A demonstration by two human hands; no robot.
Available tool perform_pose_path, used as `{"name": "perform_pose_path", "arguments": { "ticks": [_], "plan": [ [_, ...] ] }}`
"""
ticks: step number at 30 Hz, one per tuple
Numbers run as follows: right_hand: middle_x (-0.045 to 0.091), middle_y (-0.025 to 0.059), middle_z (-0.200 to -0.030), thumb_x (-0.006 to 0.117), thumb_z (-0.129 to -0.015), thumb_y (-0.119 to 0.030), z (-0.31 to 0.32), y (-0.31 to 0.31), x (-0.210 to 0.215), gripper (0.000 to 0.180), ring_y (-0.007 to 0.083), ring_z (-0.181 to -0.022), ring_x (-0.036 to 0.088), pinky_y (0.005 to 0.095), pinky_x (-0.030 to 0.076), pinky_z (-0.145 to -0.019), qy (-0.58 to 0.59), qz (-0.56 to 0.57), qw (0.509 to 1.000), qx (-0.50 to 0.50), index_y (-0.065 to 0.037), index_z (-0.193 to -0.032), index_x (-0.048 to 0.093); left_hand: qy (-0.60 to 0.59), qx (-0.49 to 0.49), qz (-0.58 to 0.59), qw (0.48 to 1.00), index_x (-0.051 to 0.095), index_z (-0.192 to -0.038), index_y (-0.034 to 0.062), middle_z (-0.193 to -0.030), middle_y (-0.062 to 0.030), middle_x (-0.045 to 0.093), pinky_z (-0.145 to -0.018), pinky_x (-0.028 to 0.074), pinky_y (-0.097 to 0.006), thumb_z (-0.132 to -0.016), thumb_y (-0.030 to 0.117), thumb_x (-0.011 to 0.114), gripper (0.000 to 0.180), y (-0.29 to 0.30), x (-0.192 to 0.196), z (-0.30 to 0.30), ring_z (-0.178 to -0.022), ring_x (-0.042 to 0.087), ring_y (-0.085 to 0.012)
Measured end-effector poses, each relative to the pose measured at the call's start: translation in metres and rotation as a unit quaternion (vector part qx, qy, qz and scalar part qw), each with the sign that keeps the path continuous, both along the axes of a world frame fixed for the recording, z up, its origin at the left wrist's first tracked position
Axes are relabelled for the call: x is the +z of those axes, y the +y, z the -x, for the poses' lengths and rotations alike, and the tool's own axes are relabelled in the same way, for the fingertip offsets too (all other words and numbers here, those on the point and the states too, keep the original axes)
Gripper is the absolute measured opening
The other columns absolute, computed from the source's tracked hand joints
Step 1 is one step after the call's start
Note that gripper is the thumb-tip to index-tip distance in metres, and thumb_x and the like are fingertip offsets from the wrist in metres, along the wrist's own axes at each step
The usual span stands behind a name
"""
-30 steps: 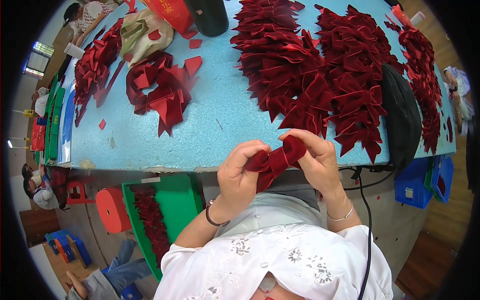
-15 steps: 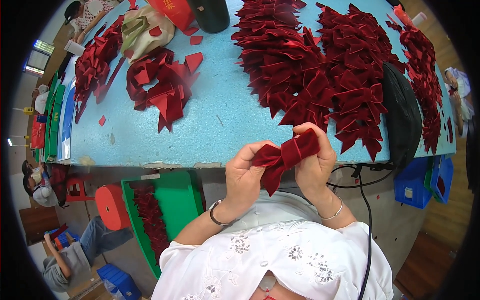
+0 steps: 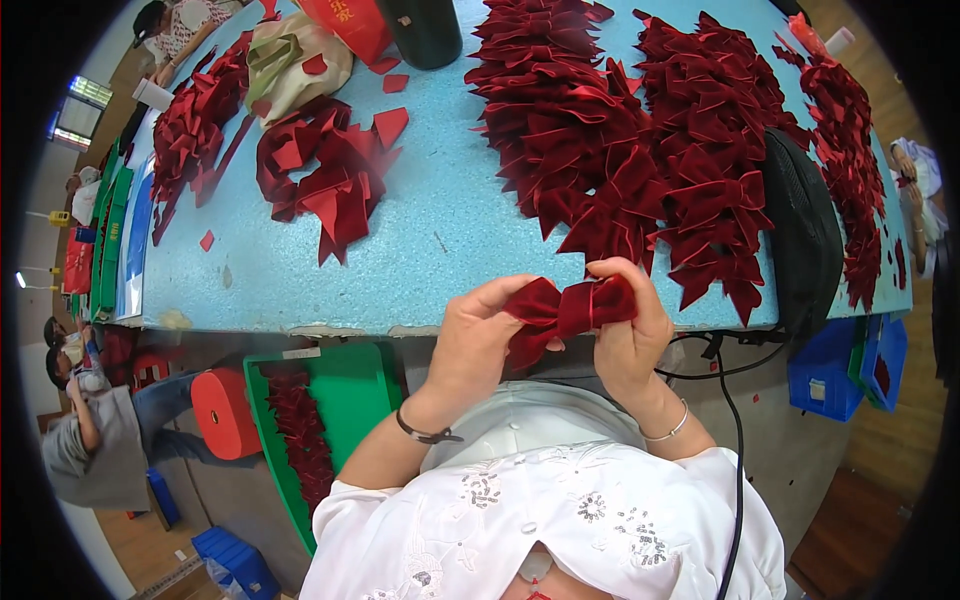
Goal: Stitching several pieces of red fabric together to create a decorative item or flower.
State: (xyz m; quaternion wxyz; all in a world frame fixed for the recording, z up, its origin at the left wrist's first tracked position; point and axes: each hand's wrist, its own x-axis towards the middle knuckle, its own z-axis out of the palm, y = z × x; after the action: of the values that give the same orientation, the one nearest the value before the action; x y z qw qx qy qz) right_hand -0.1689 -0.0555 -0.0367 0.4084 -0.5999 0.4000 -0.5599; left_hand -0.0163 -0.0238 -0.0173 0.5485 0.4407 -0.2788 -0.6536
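Between my two hands, just off the table's near edge, is a dark red velvet bow [image 3: 575, 310] with a band round its middle. My left hand [image 3: 470, 340] pinches the bow's left loop and tail between thumb and fingers. My right hand [image 3: 632, 325] grips its right loop, with the forefinger over the top edge. Part of the bow's lower tails is hidden behind the fingers. Beyond my hands lies a thick row of finished-looking bows [image 3: 560, 130], and a second row of bows [image 3: 705, 160] runs beside it to the right.
Loose red velvet strips [image 3: 335, 190] lie on the blue table [image 3: 440, 275]'s left. A cloth bag [image 3: 290, 70] and dark cylinder [image 3: 425, 35] stand behind. Right sits a black bag [image 3: 800, 230]. Below left are a green bin [image 3: 355, 400] and red roll [image 3: 225, 412]. A black cable [image 3: 735, 430] hangs right.
The bow has turned nearly level in my hands and its tail has swung under. My left hand has shifted slightly left. At the far left, a person in grey has moved upward in view.
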Motion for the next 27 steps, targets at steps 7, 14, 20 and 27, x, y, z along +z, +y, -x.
{"name": "perform_pose_path", "arguments": {
  "ticks": [7, 14, 20, 27],
  "plan": [
    [0.062, 0.0081, -0.079, 0.044, -0.08, 0.011, 0.003, -0.005, 0.0, 0.029, 0.0097, -0.064, 0.056, 0.0222, 0.046, -0.061, 0.131, 0.248, 0.96, -0.005, 0.004, -0.107, 0.054, 0.061, -0.067, -0.062, 0.994, 0.056, -0.102, -0.0004, -0.084, -0.0043, 0.06, -0.049, 0.041, -0.019, -0.091, 0.005, 0.045, 0.016, -0.002, 0.01, -0.003, -0.061, 0.052, -0.0064],
    [0.062, 0.0115, -0.083, 0.05, -0.077, 0.011, 0.003, -0.003, -0.003, 0.032, 0.0178, -0.065, 0.059, 0.0257, 0.047, -0.06, 0.133, 0.173, 0.976, -0.023, 0.003, -0.108, 0.055, -0.057, 0.092, 0.061, 0.992, 0.053, -0.1, 0.0029, -0.089, -0.003, 0.055, -0.044, 0.033, -0.017, -0.094, 0.011, 0.044, 0.013, 0.018, -0.006, 0.023, -0.058, 0.045, -0.0041],
    [0.061, 0.0133, -0.082, 0.051, -0.07, 0.015, -0.006, -0.007, 0.006, 0.04, 0.0227, -0.062, 0.059, 0.0292, 0.047, -0.058, 0.135, 0.149, 0.979, -0.044, 0.004, -0.109, 0.055, -0.281, 0.167, 0.29, 0.9, 0.052, -0.097, 0.0012, -0.092, -0.0056, 0.052, -0.053, 0.038, -0.017, -0.093, 0.013, 0.048, 0.013, 0.014, -0.025, 0.019, -0.068, 0.048, -0.0063],
    [0.056, 0.0125, -0.074, 0.054, -0.058, 0.015, -0.003, -0.019, 0.007, 0.055, 0.0249, -0.057, 0.053, 0.0338, 0.044, -0.051, 0.212, 0.277, 0.935, -0.054, 0.005, -0.112, 0.054, -0.373, 0.174, 0.333, 0.848, 0.052, -0.097, -0.0001, -0.091, -0.0122, 0.053, -0.066, 0.043, -0.025, -0.091, 0.007, 0.049, 0.009, 0.011, -0.025, 0.015, -0.076, 0.052, -0.0181]
  ]
}}
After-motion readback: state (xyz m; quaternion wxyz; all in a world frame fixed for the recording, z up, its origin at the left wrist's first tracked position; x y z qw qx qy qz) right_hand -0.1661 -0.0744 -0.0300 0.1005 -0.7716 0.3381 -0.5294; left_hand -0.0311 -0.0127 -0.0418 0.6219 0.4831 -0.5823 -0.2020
